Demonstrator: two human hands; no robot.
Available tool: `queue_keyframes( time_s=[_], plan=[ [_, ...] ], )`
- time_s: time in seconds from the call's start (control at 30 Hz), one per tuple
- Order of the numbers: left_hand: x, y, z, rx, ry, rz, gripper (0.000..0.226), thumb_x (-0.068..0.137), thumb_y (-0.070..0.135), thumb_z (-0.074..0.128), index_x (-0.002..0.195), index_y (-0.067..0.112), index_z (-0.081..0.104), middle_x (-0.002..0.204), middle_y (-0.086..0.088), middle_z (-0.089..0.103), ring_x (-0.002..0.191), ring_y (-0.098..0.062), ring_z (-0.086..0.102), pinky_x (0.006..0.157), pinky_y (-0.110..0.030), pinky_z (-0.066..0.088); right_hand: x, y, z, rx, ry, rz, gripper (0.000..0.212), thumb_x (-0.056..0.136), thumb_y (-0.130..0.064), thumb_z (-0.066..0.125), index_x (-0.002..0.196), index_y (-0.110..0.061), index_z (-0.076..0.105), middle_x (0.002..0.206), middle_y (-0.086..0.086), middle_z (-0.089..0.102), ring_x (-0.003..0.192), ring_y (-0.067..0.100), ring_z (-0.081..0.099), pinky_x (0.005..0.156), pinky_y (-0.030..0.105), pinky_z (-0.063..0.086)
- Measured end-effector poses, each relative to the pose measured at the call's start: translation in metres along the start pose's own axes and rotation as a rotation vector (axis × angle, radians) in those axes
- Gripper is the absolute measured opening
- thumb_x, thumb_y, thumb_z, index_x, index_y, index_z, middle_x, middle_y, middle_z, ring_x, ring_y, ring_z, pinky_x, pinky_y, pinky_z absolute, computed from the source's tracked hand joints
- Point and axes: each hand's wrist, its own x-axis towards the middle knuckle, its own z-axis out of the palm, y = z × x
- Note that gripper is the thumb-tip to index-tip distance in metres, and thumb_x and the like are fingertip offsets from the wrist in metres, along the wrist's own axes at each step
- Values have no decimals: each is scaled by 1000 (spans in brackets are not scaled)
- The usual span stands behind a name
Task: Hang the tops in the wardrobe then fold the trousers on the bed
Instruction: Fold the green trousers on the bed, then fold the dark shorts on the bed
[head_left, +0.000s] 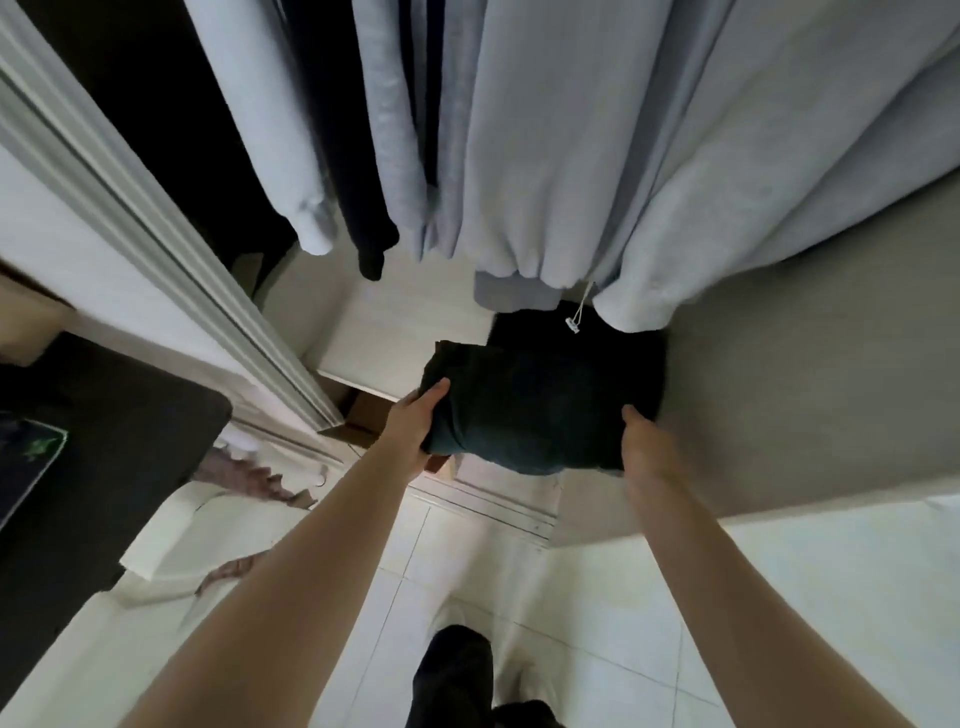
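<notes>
**Folded dark trousers held at the wardrobe shelf**

My dark-trousered leg (457, 670) stands on the pale tiled floor (597, 623), nearest of all, with both bare forearms reaching out above it. My left hand (415, 426) has its grip on the left edge of the folded trousers (524, 410), thumb on top and fingers tucked beneath — my right hand (644, 441) clasps the right edge the same way. I judge I hold both sides so the fold stays flat and does not slump open. The bundle hovers just over a dark stack (582, 332) at the wardrobe's base, beside a white shelf (384, 338). The hung tops (545, 156), pale blue and navy, dangle above; a drawstring (576, 312) drops from one. A faint green logo on the dark thing (41, 447) at left is too blurred to read.
</notes>
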Motion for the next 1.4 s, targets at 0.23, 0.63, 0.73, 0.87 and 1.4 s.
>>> queue_keyframes(
  time_s=[0.23,0.63,0.73,0.87,1.4],
  plan=[
    [77,24,58,274,-139,93,42,90,26,68,127,10,55,122,-6,63,109,-27,62,88,-37,53,59,-8,31,-164,412,-277,36,95,-15,51,122,9,46,118,30,57,108,41,57,83,39,42],
    [116,-25,33,680,-7,300,25,87,33,71,95,12,60,89,-11,66,82,-22,65,74,-32,58,87,37,44,-511,254,-290,79,84,1,53,150,-17,12,142,23,32,124,41,43,103,46,38],
    [115,-29,30,622,-47,233,22,87,27,72,94,13,57,89,-1,64,92,-24,65,86,-40,59,83,34,42,-723,331,-477,79,82,6,49,149,-21,18,129,23,38,111,43,46,95,49,42],
    [113,-31,31,615,-35,175,24,89,23,70,102,8,56,98,-6,61,96,-28,63,93,-45,55,87,33,35,-940,336,-539,62,88,2,43,146,-15,28,125,24,40,112,43,44,90,46,42],
    [4,-26,24,562,71,-69,15,95,1,50,106,7,59,97,-18,62,89,-27,63,89,-41,55,9,35,3,-1020,-74,-513,59,89,-21,55,140,-5,30,140,18,33,129,38,33,99,40,40]
  ],
)
